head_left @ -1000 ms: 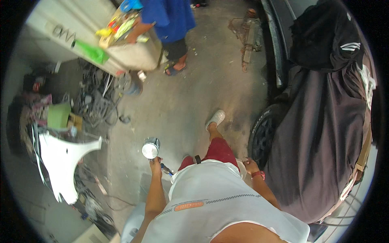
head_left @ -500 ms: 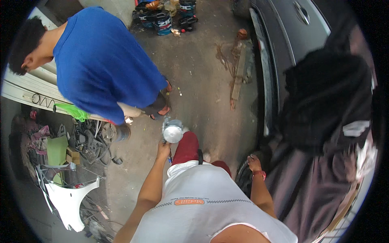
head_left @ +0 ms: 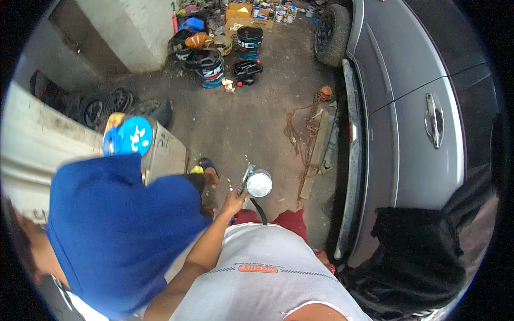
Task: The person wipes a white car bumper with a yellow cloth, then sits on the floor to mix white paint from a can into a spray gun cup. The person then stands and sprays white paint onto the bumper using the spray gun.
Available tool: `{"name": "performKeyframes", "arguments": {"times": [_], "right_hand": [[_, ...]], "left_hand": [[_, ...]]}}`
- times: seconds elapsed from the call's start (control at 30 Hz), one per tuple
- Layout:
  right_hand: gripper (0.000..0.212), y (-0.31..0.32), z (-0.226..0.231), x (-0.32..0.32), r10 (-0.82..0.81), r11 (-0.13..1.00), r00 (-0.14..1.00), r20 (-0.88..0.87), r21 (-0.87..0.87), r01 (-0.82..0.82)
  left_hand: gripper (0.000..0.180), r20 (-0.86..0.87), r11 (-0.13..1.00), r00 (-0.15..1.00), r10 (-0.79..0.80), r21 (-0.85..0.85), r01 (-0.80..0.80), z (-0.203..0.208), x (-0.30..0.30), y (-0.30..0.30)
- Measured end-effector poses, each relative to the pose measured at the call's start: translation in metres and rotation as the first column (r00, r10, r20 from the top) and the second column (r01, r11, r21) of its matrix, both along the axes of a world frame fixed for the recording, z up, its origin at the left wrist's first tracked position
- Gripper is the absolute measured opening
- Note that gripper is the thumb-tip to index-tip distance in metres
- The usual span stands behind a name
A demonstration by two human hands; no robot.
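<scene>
My left hand (head_left: 234, 202) is closed around the handle of a metal spray gun (head_left: 248, 175), held out in front of my waist. Its round silver cup (head_left: 259, 183) sits on the right side, lid facing up. Low at my right side, my right hand (head_left: 323, 260) is mostly hidden by my shirt, and its fingers cannot be made out. Nearest to it are a black cloth (head_left: 412, 257) and the side of a grey car (head_left: 407, 123).
A co-worker in a blue shirt (head_left: 123, 224) bends close on my left, beside a metal cabinet (head_left: 166, 152). Ahead stand dark buckets (head_left: 211, 69), a black jug (head_left: 247, 70) and cardboard boxes (head_left: 238, 10). A rusty chain (head_left: 308, 144) and wooden plank (head_left: 316, 152) lie along the car.
My view has moved forward along the car. The spray gun has shifted right with my left hand. My right hand has dropped back beside my body. The co-worker now appears lower in view.
</scene>
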State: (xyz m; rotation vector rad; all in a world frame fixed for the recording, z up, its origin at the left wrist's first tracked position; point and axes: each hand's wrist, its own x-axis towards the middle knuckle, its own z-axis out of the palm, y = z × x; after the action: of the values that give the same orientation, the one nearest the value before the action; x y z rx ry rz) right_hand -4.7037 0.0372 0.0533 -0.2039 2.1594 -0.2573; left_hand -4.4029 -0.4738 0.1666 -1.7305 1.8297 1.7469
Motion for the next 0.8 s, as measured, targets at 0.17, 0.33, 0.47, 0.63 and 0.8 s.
{"name": "performKeyframes", "arguments": {"times": [0.17, 0.33, 0.47, 0.63, 0.8], "right_hand": [[0.039, -0.110, -0.018, -0.054, 0.013, 0.984, 0.992, -0.128, -0.173, -0.035], [0.062, -0.220, -0.073, -0.160, 0.057, 0.997, 0.993, -0.106, -0.046, -0.063], [0.067, -0.300, -0.103, -0.258, 0.147, 0.987, 0.987, -0.070, 0.081, -0.141], [0.068, -0.466, -0.076, -0.468, 0.430, 0.903, 0.888, -0.164, 0.073, -0.424], [0.061, -0.675, 0.000, -0.640, 0.106, 0.947, 0.927, -0.359, -0.247, -0.204]], "left_hand": [[0.063, 0.000, 0.983, 0.997, 0.080, -0.168, -0.079, -0.024, -0.059, -0.105], [0.068, 0.082, 0.975, 0.993, 0.086, -0.213, -0.066, -0.046, -0.130, -0.223], [0.067, 0.173, 0.960, 0.969, 0.175, -0.247, -0.130, -0.045, -0.195, -0.304], [0.062, 0.063, 0.912, 0.922, 0.382, -0.185, -0.365, -0.023, -0.293, -0.405], [0.058, -0.017, 0.847, 0.889, 0.457, -0.295, -0.442, -0.008, -0.395, -0.518]]}}
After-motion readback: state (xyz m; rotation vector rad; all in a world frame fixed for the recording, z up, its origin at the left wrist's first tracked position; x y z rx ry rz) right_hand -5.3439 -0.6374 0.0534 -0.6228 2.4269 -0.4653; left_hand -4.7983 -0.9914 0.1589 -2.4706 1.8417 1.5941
